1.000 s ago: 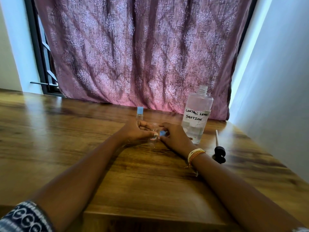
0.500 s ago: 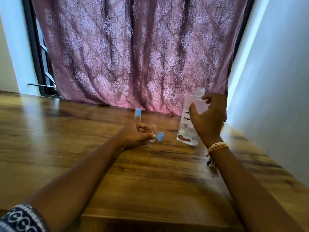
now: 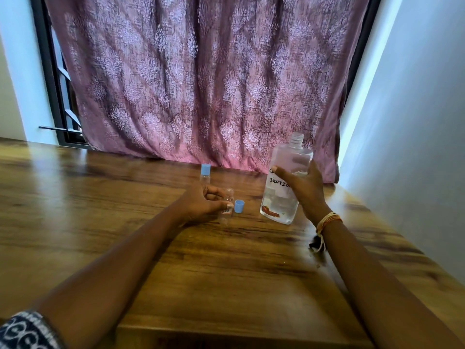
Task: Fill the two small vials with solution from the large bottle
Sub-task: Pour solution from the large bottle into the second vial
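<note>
A large clear bottle (image 3: pixel 284 197) with a handwritten "solution" label stands uncapped at centre right, tilted a little left. My right hand (image 3: pixel 305 191) is wrapped around its middle. My left hand (image 3: pixel 201 204) pinches a small clear open vial (image 3: pixel 227 206) that stands upright on the wooden table (image 3: pixel 226 268). Its blue cap (image 3: pixel 239 206) lies just right of it. A second small vial with a blue cap (image 3: pixel 205 173) stands behind my left hand.
A pink patterned curtain (image 3: pixel 201 79) hangs along the table's far edge. A white wall (image 3: pixel 415 147) runs close along the right side. A dark object (image 3: pixel 315 244) lies on the table, mostly hidden under my right wrist.
My right hand left the vial, dropping the blue cap beside it, and went right to grip the large bottle, which now leans and sits slightly off its earlier spot. The left hand stayed put.
</note>
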A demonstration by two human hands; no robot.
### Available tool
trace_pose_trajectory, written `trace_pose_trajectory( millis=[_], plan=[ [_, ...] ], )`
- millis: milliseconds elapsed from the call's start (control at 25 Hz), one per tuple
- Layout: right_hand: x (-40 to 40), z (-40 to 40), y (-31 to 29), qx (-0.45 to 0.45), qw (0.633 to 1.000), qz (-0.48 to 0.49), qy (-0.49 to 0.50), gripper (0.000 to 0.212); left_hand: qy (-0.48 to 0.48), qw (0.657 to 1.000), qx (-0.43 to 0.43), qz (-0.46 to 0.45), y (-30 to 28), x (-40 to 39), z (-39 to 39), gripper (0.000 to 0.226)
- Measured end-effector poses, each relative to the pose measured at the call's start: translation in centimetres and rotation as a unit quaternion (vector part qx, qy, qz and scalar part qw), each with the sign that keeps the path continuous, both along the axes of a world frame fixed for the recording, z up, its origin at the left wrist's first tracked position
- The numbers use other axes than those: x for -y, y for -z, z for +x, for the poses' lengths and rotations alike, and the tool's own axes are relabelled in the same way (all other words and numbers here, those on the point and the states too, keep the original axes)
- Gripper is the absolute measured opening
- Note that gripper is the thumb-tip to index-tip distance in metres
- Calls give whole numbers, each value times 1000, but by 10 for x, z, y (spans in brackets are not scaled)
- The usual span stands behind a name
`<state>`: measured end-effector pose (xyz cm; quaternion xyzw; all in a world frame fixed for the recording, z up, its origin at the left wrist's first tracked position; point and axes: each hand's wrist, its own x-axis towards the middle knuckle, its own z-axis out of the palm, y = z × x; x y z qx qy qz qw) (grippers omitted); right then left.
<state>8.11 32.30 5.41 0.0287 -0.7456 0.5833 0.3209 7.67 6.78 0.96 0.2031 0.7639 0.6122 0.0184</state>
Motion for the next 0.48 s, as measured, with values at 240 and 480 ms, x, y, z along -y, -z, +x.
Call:
trace_pose_trajectory(
  millis=[240,480],
  plan=[
    [16,11,0,-125,979,160,-12,62,6,1000,10,8,1,-1,-1,27],
    [19,17,-1,-170,915,367,12,74,21,999,7,31,1,-1,-1,35]
  ],
)
